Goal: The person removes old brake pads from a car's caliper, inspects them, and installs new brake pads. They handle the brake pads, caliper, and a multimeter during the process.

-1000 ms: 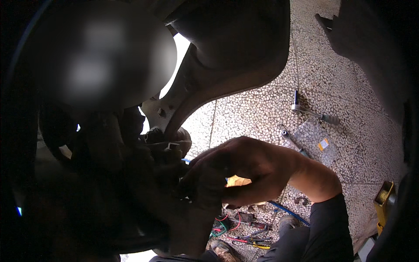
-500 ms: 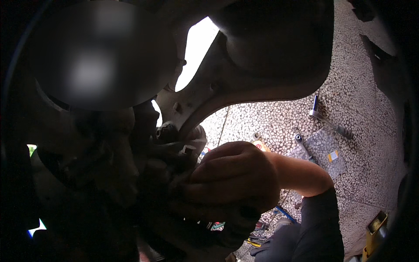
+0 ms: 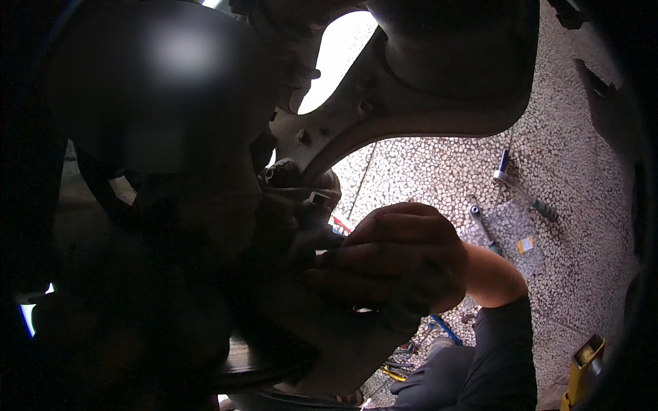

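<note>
Right hand (image 3: 397,264) clenched on greasy hub assembly (image 3: 301,205) at its 9 o'clock: keep wrist braced, fingers off pinch points; left hand unseen

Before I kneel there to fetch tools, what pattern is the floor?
Speckled terrazzo floor, pale with dark chips; head view.

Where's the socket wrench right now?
In the head view, the socket wrench lies on the speckled floor at right, just above the right hand, beside a clear bag.
</note>
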The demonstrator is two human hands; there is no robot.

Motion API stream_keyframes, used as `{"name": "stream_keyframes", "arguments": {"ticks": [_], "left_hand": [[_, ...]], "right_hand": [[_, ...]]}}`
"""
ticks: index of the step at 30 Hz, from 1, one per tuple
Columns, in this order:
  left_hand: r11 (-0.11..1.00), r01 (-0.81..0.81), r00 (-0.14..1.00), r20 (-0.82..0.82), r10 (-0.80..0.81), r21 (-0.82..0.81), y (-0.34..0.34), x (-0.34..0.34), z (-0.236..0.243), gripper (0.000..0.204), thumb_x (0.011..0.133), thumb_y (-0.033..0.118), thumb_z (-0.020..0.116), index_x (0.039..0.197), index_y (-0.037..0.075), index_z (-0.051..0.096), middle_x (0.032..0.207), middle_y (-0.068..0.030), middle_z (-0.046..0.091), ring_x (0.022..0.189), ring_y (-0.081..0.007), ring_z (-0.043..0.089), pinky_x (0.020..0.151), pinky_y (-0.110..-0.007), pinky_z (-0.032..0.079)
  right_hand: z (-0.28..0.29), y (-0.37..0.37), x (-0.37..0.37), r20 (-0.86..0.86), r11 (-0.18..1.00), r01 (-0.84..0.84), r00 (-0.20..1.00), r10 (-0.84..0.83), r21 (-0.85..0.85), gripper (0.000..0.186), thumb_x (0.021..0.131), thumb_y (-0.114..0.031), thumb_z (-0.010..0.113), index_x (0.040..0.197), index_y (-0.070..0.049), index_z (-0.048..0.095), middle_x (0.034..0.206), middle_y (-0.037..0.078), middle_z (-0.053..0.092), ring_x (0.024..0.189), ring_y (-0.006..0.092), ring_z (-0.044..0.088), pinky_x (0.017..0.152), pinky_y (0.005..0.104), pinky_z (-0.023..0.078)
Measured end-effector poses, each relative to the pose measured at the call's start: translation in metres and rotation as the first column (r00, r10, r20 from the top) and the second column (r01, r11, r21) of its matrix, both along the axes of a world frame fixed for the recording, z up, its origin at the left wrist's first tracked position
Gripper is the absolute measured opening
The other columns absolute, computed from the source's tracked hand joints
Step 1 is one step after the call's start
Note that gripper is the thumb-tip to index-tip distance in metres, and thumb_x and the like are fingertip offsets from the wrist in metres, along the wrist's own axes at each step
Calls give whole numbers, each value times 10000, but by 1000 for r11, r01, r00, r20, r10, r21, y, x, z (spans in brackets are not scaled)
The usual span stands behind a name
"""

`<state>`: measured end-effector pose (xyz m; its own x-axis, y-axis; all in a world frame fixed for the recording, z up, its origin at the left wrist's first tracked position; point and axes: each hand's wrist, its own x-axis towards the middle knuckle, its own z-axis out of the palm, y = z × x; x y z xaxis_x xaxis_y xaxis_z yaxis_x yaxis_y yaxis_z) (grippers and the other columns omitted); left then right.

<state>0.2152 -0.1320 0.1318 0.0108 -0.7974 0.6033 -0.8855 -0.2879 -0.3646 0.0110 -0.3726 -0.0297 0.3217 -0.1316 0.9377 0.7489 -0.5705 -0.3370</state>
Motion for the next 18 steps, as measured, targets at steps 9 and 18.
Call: {"name": "stream_keyframes", "arguments": {"ticks": [9, 18], "left_hand": [[1000, -3, 998, 57, 3, 5, 4, -4, 12, 459, 955, 404, 460, 1179, 4, 483, 1114, -158, 493, 1044, -277, 460, 889, -403, 357], [1000, 24, 997, 67, -24, 7, 2, 1, 15, 465, 960, 393, 457, 1219, 7, 469, 1157, -162, 481, 1085, -280, 445, 919, -413, 348]], "right_hand": [[12, 6, 4, 42, 994, 106, 993, -106, 7, 284, 842, -244, 572, 975, -15, 674, 1006, 187, 656, 790, 279, 651, 645, 347, 555], [16, -11, -28, 15, 861, 508, 861, -508, -10, 226, 856, -294, 636, 912, -88, 708, 1052, 137, 661, 874, 256, 645, 736, 357, 549]]}}
